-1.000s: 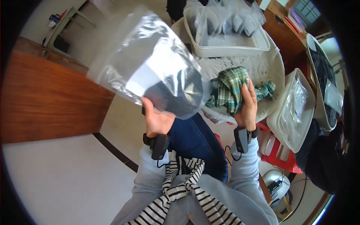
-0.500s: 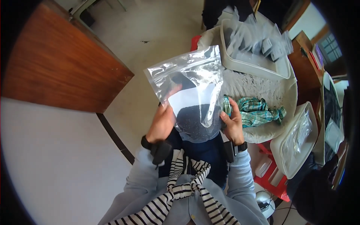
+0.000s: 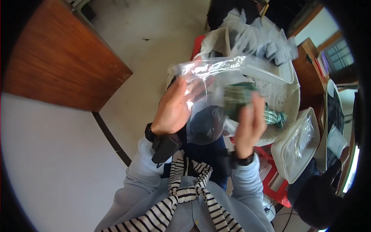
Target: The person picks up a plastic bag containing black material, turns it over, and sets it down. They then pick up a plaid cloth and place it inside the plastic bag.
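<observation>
A clear plastic pouch [image 3: 208, 92] with dark, fine-grained contents [image 3: 205, 123] in its lower part hangs upright before me. My left hand [image 3: 172, 106] holds it by the left side, thumb at the edge and fingers showing through the clear film behind it. To the right of the pouch, my right hand [image 3: 249, 125] is raised with fingers stretched out. It is blurred by motion and appears apart from the pouch. Just beyond that hand lies green plaid cloth [image 3: 275, 116], partly hidden by the hand and blurred near the pouch.
A large cloth-lined round basin [image 3: 291, 98] stands at the right. On it rests a white tub [image 3: 288, 73] of filled clear bags [image 3: 266, 44]. Another white tub [image 3: 276, 154] holds flat clear bags, with a red stool [image 3: 272, 189] beneath. A wooden panel [image 3: 69, 62] stands at left.
My right hand has let go of the pouch's right side and moved slightly right. The pouch has turned, its white panel no longer facing me. My left hand has shifted up.
</observation>
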Demonstrator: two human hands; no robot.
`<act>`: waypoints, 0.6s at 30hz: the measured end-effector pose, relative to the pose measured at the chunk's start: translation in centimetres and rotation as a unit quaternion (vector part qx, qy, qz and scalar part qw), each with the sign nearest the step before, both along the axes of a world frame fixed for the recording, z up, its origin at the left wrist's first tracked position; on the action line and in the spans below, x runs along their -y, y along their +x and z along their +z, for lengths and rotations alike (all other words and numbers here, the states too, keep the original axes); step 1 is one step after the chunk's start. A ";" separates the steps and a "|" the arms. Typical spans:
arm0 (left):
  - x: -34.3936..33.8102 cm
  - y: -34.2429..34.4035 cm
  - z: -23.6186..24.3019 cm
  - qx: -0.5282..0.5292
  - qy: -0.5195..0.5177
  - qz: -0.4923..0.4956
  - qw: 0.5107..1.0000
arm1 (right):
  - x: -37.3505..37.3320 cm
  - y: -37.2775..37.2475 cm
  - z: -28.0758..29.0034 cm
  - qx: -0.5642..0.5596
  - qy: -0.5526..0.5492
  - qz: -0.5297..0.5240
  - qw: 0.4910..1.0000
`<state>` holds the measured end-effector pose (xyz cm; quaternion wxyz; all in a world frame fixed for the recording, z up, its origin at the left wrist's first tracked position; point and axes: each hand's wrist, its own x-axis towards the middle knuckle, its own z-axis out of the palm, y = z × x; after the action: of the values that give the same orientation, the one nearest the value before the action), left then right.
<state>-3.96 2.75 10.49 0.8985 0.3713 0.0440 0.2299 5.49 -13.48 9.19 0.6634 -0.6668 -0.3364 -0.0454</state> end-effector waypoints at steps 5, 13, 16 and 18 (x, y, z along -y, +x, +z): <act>3.4 0.1 -0.2 0.004 0.141 0.012 0.990 | -4.3 -0.4 0.8 0.247 -0.082 0.018 0.965; 1.6 -2.8 0.1 0.037 -0.019 0.026 0.999 | 7.9 10.6 -4.9 -0.199 0.046 -0.145 0.968; -0.1 -2.6 -0.1 0.000 -0.056 -0.015 0.998 | 12.4 12.0 -3.7 -0.281 0.135 -0.089 0.946; -0.8 -2.9 -0.1 -0.024 -0.026 0.041 0.999 | 15.4 12.4 -2.9 -0.367 0.206 -0.003 0.907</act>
<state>-6.85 3.55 10.35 0.8962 0.3516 0.0869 0.2561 17.90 -28.91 6.34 0.8624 -0.4861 -0.0499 0.1321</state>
